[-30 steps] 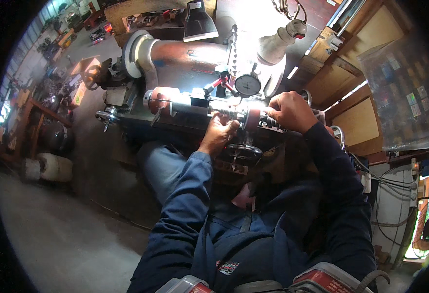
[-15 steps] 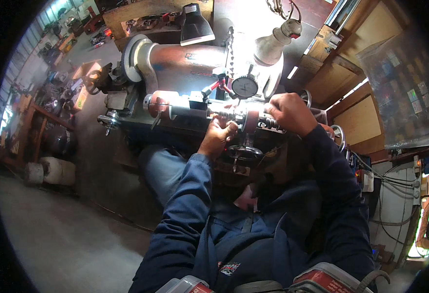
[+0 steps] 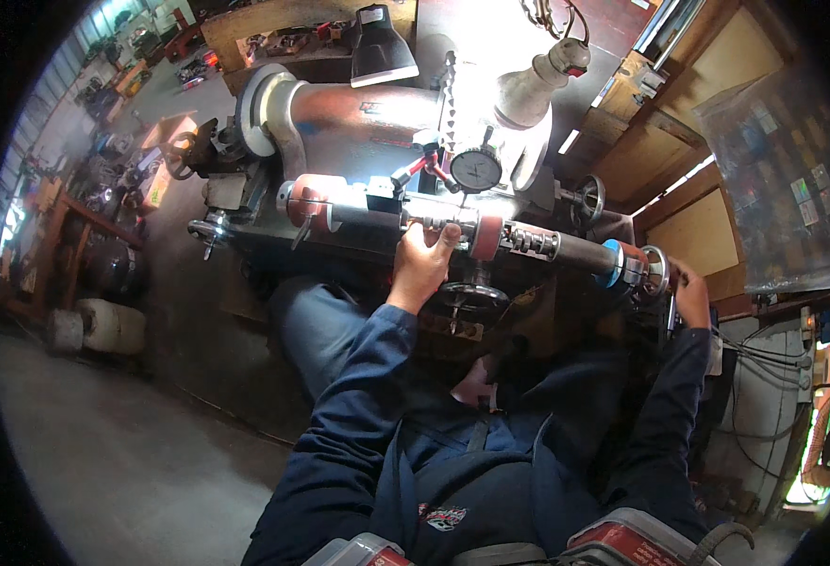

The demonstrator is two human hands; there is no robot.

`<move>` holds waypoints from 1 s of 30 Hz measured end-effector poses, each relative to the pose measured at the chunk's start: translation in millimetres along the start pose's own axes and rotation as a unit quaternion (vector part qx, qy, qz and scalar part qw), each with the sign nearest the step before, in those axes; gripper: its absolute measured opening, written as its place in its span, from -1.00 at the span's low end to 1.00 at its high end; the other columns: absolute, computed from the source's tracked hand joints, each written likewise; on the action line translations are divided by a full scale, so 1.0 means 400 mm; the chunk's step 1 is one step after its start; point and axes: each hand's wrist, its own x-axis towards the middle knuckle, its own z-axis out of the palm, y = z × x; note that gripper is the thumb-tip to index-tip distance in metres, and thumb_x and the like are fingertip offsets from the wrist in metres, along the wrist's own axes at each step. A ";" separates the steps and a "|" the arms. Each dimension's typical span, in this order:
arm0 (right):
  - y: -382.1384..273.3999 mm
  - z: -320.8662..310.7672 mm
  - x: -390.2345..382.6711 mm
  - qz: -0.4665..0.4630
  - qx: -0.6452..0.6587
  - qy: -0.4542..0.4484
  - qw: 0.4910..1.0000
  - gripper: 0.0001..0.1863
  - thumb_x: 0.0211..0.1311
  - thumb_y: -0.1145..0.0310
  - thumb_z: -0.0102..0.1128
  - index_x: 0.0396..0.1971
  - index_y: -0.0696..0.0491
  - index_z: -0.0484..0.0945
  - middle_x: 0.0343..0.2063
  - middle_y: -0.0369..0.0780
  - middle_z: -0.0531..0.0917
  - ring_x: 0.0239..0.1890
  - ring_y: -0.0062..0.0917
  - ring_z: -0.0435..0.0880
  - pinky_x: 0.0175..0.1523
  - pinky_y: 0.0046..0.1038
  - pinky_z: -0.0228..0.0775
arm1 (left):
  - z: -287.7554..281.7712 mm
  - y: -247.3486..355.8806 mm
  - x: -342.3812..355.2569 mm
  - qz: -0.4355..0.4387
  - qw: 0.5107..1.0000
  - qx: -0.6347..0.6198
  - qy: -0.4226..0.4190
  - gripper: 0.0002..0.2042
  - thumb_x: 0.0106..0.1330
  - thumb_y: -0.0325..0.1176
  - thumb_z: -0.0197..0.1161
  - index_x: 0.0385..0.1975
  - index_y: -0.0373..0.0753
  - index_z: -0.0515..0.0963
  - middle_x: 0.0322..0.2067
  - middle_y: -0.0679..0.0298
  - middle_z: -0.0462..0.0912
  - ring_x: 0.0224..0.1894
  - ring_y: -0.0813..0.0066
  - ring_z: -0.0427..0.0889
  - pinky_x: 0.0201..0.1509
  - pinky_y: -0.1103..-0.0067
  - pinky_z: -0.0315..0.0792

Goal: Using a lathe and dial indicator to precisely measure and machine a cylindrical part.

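While my left hand [image 3: 422, 266] is clasping the lobed shaft [image 3: 533, 242], my right hand [image 3: 690, 296] is probably adjusting the handwheel [image 3: 663, 269] — its closing unclear — and needing steady turning.

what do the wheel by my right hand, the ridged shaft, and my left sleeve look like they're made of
Wheel: metal, probably polished or plated, from its bright glints.
Ridged shaft: likely steel, machined-looking, from its grey shine.
Left sleeve: dark blue fabric, matte, from its soft creases.
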 end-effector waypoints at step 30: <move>0.086 0.085 0.061 0.119 0.280 0.057 0.951 -0.64 0.42 0.11 0.17 -0.19 0.16 0.61 -0.25 -0.31 0.65 -0.16 -0.62 0.54 0.02 -0.55 0.36 | -0.018 0.042 -0.027 -0.129 0.984 -0.116 0.039 -0.36 0.33 -0.03 0.32 0.10 -0.49 0.29 -0.42 0.34 0.52 -0.73 0.74 0.38 -0.73 0.78 0.17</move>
